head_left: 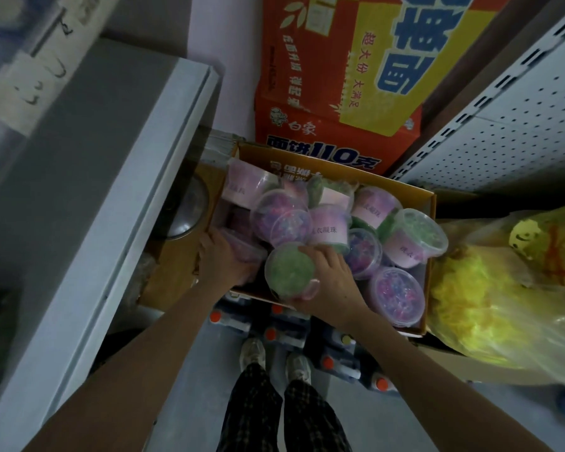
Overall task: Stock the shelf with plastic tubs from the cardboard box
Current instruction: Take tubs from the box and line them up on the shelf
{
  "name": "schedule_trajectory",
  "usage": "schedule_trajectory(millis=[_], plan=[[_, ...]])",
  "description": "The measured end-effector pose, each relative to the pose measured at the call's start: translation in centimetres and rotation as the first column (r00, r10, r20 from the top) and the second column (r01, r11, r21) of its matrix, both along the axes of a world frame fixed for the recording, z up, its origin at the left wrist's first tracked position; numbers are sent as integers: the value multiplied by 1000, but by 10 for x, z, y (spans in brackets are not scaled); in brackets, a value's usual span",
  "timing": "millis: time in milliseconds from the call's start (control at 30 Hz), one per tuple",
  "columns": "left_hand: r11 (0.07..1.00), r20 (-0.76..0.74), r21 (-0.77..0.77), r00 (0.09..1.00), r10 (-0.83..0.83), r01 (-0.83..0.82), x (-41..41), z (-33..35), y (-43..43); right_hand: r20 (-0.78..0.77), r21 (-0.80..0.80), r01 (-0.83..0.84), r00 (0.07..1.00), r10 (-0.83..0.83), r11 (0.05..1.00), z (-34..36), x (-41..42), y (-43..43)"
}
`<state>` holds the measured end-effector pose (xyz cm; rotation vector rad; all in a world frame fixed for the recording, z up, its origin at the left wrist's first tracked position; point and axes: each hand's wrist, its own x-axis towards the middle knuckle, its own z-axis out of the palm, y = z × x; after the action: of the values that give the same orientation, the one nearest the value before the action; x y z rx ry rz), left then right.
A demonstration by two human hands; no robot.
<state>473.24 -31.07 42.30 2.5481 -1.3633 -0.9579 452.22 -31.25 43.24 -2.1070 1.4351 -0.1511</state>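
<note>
An open cardboard box [429,203] sits in front of me, filled with several clear plastic tubs of pink, purple and green beads. My right hand [327,282] wraps around a green-filled tub [289,267] at the box's near edge. My left hand [222,256] reaches into the box's near left corner and grips a pink tub [245,249] lying low there. The white shelf [88,177] stands to my left, its top running away from me.
Red and yellow printed cartons [340,76] stand stacked behind the box. A white perforated shelf panel [509,119] rises at right. A yellow plastic bag [503,288] bulges beside the box. Bottles with orange caps [271,334] sit on the floor near my feet.
</note>
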Motion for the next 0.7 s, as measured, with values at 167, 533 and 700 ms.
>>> schedule_trajectory(millis=[167,533,700], plan=[[1000,-130,-5,992,10,-11,-2,-14,-4,130,39,189,973,-193,981,5,-18,-2],[936,-440,-237,888,134,-259,27,6,21,293,391,420,786,-544,819,-5,-56,-3],[897,-459,-295,872,169,-329,19,34,19,243,458,483,740,-627,746,-6,-67,2]])
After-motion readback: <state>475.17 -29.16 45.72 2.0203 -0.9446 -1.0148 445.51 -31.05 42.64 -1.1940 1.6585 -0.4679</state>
